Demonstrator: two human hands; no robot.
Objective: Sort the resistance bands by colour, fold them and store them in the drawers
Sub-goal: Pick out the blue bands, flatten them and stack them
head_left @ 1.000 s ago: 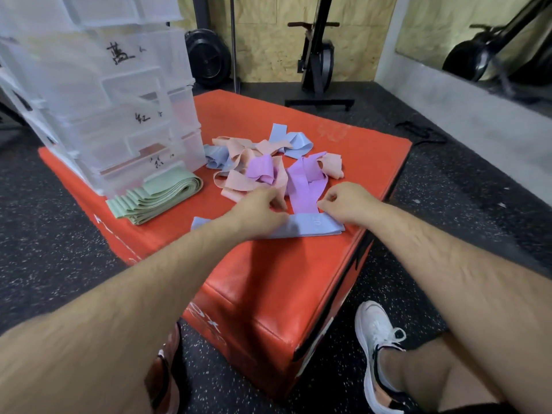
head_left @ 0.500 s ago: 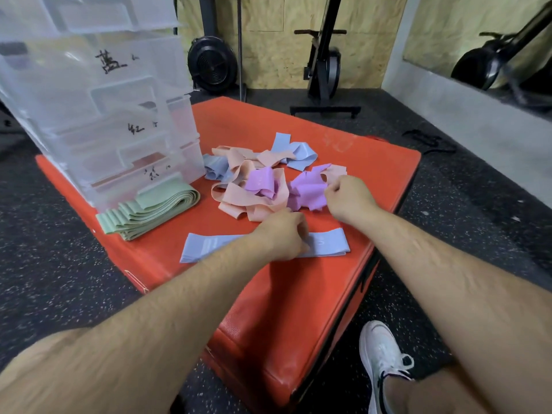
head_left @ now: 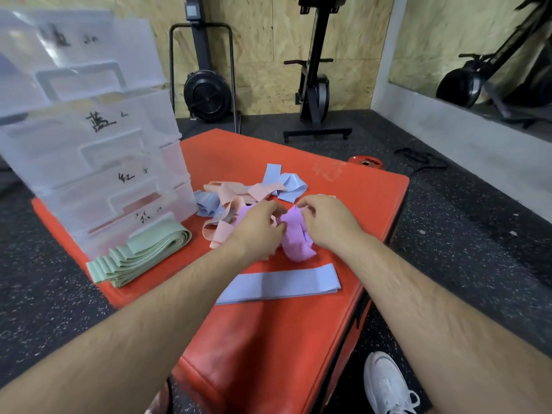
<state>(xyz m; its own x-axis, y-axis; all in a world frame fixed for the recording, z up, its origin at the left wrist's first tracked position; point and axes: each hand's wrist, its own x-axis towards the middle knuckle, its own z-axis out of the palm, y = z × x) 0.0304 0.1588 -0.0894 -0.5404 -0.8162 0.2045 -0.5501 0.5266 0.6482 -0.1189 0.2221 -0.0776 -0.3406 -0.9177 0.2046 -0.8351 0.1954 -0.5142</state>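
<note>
**Both hands on the purple band in the middle of the heap**

The left hand (head_left: 257, 227) and right hand (head_left: 327, 221) meet over the purple band (head_left: 295, 243). The right hand's fingers are curled and pinch its upper edge. The left hand's fingers curl round its left side; motion blur hides the exact hold. The band is bunched and crumpled between them, and its lower loop rests on the orange padded box (head_left: 268, 339).

Just left of the purple band, tangled peach bands (head_left: 227, 198) spread out, partly hidden under the left hand and wrist. A sliver of more purple shows above that hand's knuckles. Beyond the purple band lies a loose blue band (head_left: 291, 182), touching the peach ones. Further left of the purple band a second crumpled blue band (head_left: 206, 201) sits against the peach tangle.

On the near side of the purple band, just apart from it, a flat blue band (head_left: 280, 282) lies smoothed out. The left forearm crosses over its left end.

Well to the left of the purple band, a stack of folded green bands (head_left: 140, 258) lies just in front of the clear plastic drawers (head_left: 98, 162). These appear closed and carry handwritten labels.

Far beyond the purple band, off the box, are a red weight plate (head_left: 364, 161) on the dark floor and a black exercise machine (head_left: 313, 85) by the board wall. Near the person, to the right, a white shoe (head_left: 388, 386) shows beside the box.
</note>
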